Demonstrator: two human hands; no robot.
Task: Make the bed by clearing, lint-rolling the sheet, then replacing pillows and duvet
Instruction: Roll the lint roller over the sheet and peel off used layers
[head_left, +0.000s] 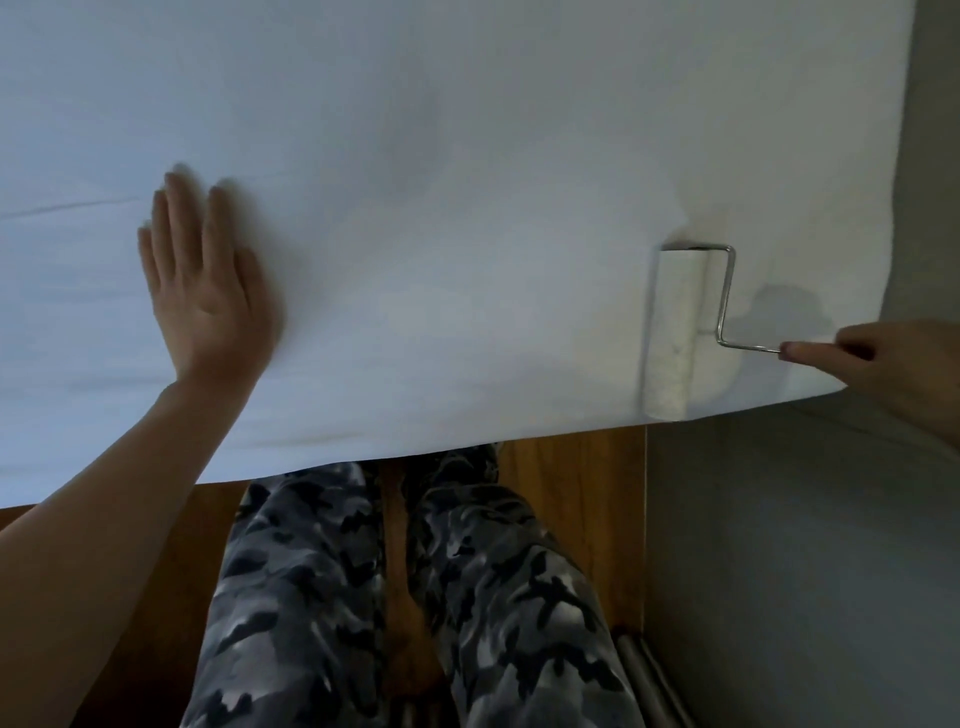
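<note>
A white sheet covers the bed and fills the upper part of the view. My left hand lies flat on it at the left, fingers straight and pressing down. A lint roller with a white drum and bent metal wire frame rests on the sheet near the bed's right front corner. My right hand grips its handle at the right edge, index finger stretched along the wire. The handle itself is hidden inside the hand.
A grey wall or panel stands close on the right of the bed. Wooden floor shows below the bed's front edge, with my legs in camouflage trousers standing on it. Metal bars lie at the bottom right.
</note>
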